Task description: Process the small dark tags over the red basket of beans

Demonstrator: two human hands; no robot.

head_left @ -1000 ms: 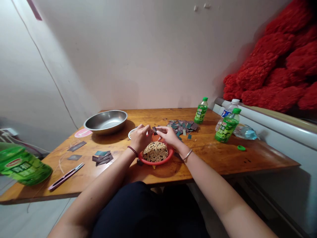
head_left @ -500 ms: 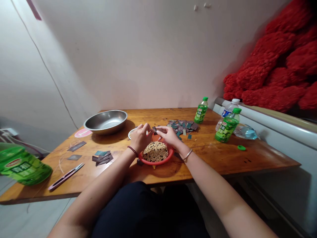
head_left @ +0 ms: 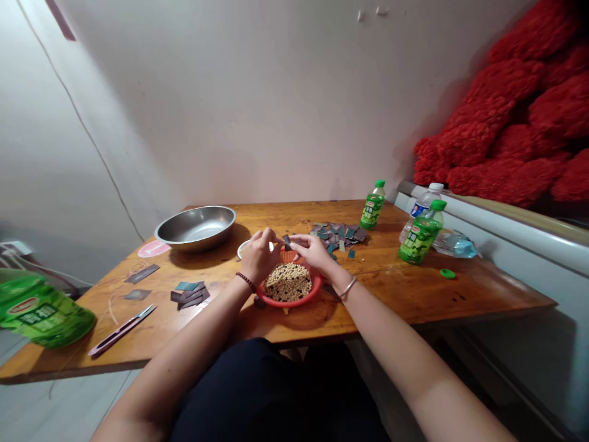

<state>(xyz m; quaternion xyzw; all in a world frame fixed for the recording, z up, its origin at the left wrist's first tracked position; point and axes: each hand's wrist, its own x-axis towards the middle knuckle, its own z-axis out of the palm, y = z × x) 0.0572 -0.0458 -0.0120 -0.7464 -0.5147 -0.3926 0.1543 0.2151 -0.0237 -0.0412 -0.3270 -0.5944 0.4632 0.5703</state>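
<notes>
Above the far side of the red basket (head_left: 286,303), the 2 hands come close together around a small dark piece (head_left: 286,241). The right hand (head_left: 311,248) has its thumb and fingertips pinched on it. The left hand (head_left: 259,255) is curled, its fingertips just beside the piece; its own back hides whether it grips anything, so I cannot tell.

Since 0.5 s ago, the left fingers seem to have shifted only slightly, and the view has moved a little; the piece has stayed at the right fingertips. That suggests the fine handling of it is unfinished, with no release seen.

Below, light and dark beans (head_left: 289,282) lie in the basket. A white bowl (head_left: 242,252) is partly hidden behind the left hand, and a heap of pieces (head_left: 343,233) lies beyond the right. Left along the table (head_left: 391,294) are a smaller pile (head_left: 192,296), snips (head_left: 122,331) and, farther back, a steel bowl (head_left: 193,245).
</notes>
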